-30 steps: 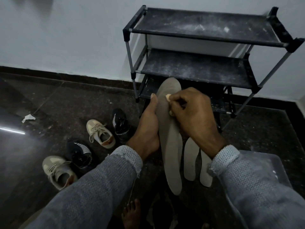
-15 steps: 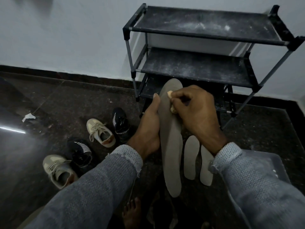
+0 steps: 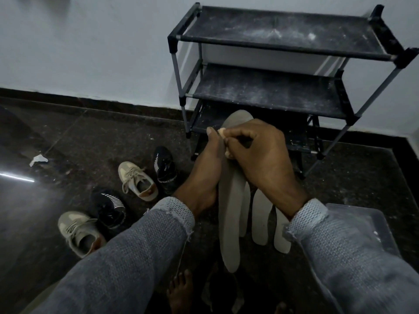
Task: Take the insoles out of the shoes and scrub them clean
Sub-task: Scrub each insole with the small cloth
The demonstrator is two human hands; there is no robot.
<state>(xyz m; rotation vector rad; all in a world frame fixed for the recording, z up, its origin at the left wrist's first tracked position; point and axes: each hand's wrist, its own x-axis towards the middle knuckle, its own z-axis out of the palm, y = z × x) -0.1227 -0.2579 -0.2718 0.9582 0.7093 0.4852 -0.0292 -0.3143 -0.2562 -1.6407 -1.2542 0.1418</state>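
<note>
Dark stone flooring (image 3: pixel 68 137) ran up to a white wall, where a dusty black shoe rack (image 3: pixel 267 91) stood. In front of the rack, the left hand (image 3: pixel 204 175) gripped a long grey insole (image 3: pixel 230 214) along its edge while the right hand (image 3: pixel 260 155) pinched a small pale scrubbing piece (image 3: pixel 222 132) against the insole's upper end. Two more insoles (image 3: pixel 260 218) lay on the floor below the rack, and four shoes (image 3: pixel 138 180) sat to its left.

dusty black rack (image 3: pixel 278 96), clear bin (image 3: pixel 367 225), paper scrap (image 3: pixel 38 159)

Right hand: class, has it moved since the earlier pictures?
Yes: the right hand, pinching a pale pad, shifted slightly left across the insole, toward the shoe rack's left leg.
</note>
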